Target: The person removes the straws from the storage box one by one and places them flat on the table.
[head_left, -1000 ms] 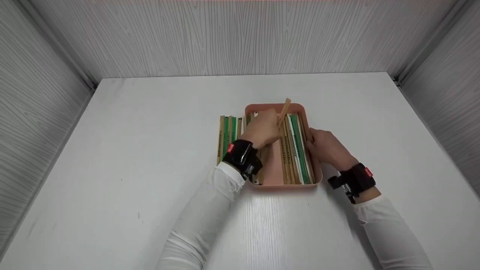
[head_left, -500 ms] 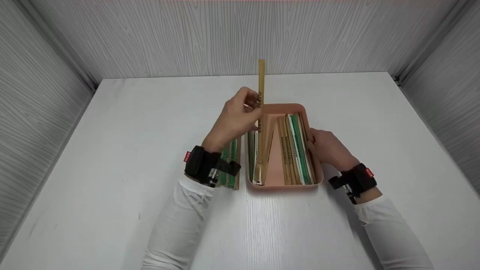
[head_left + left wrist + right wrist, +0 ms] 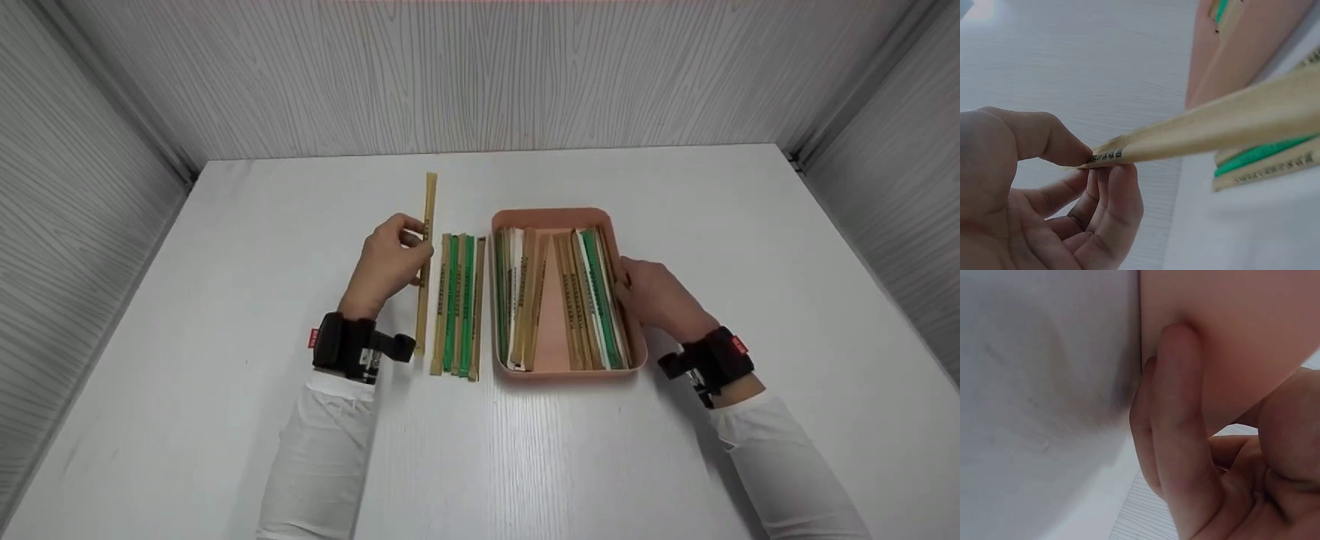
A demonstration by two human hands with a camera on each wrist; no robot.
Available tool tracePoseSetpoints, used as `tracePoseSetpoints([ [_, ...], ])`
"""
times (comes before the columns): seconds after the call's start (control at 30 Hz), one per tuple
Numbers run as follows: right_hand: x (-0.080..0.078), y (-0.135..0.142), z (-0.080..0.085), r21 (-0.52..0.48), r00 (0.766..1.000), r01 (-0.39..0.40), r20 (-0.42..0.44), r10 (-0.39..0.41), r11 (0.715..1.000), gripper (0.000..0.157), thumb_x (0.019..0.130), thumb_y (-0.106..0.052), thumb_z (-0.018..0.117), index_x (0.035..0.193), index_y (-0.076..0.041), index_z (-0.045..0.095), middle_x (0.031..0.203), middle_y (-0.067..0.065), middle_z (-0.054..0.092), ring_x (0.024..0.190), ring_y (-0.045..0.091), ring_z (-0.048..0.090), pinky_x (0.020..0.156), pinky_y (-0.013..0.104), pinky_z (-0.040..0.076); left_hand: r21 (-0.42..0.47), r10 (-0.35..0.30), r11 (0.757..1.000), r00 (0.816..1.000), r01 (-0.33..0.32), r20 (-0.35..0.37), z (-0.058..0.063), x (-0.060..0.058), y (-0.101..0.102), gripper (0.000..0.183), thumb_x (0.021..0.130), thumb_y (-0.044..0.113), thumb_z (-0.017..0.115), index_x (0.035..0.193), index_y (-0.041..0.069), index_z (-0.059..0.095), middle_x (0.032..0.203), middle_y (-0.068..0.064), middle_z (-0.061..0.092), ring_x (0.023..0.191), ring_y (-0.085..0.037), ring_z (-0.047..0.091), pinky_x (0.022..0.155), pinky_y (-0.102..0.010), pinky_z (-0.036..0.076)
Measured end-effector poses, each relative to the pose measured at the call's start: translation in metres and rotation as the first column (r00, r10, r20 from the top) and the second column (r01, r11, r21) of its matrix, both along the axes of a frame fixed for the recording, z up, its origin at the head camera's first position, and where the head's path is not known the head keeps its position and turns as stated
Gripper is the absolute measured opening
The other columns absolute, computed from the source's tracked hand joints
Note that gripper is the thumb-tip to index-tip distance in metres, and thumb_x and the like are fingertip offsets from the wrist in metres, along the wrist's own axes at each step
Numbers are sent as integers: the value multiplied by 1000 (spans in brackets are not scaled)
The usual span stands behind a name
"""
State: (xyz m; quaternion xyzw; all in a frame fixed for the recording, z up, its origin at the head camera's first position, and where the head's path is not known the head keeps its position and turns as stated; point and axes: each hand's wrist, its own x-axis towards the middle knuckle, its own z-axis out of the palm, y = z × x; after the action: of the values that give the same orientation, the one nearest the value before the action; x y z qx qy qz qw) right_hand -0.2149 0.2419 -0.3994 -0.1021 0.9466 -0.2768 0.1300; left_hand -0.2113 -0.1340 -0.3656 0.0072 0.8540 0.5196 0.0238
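In the head view my left hand (image 3: 384, 259) pinches a long, slim stick in a brown paper wrapper (image 3: 430, 199) with dark print, held lengthwise left of a row of similar sticks. The left wrist view shows the thumb and fingertips on the wrapper (image 3: 1185, 135). A pink rectangular box (image 3: 547, 373) stands right of the row, holding brown, white and green wrapped sticks in two groups, left and right. My right hand (image 3: 660, 296) grips the box's right side. Up close, its fingers (image 3: 1179, 399) lie against the outer wall (image 3: 1241, 320); the thumb is at the rim.
Between the left hand and the box, a row of brown and green wrapped sticks (image 3: 457, 307) lies side by side on the white table (image 3: 525, 450). Grey wood-grain panels (image 3: 480, 75) enclose the table at the back and both sides.
My left hand has taken the brown wrapped stick out of the box, raised it, and carried it left past the row. The right hand has stayed at the box.
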Motion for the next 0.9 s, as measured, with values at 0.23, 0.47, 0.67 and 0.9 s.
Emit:
tracePoseSetpoints([
  [0.23, 4, -4, 1, -19, 1000, 3, 26, -2, 1000, 25, 110, -14, 41, 125, -2, 58, 97, 13, 64, 75, 20, 63, 58, 32, 52, -136, 18, 991, 989, 2, 146, -37, -3, -6, 45, 97, 14, 53, 137, -6, 58, 122, -21, 65, 97, -28, 66, 73, -32, 58],
  [0.47, 5, -2, 5, -19, 1000, -6, -1, 6, 1000, 28, 110, -14, 41, 128, 0, 57, 96, 14, 63, 75, 20, 62, 58, 31, 51, -229, 18, 973, 994, 7, 107, -47, -5, 2, 41, 92, 6, 51, 130, -9, 60, 112, -19, 67, 87, -25, 62, 68, -32, 53],
  [0.67, 4, -2, 4, -23, 1000, -2, 13, 3, 1000, 26, 110, -15, 41, 126, 0, 57, 97, 14, 63, 76, 21, 63, 57, 31, 52, -273, 17, 962, 996, 9, 92, -48, -4, 6, 37, 92, 3, 54, 126, -8, 63, 106, -16, 66, 86, -24, 61, 68, -32, 52],
  [0.9, 3, -3, 2, -19, 1000, 6, 7, -6, 1000, 23, 110, -14, 40, 118, -1, 57, 93, 13, 60, 74, 21, 61, 56, 31, 51, -291, -2, 956, 994, 35, 113, -46, -3, 8, 38, 88, 1, 57, 124, -8, 63, 105, -16, 66, 87, -25, 61, 68, -34, 51],
])
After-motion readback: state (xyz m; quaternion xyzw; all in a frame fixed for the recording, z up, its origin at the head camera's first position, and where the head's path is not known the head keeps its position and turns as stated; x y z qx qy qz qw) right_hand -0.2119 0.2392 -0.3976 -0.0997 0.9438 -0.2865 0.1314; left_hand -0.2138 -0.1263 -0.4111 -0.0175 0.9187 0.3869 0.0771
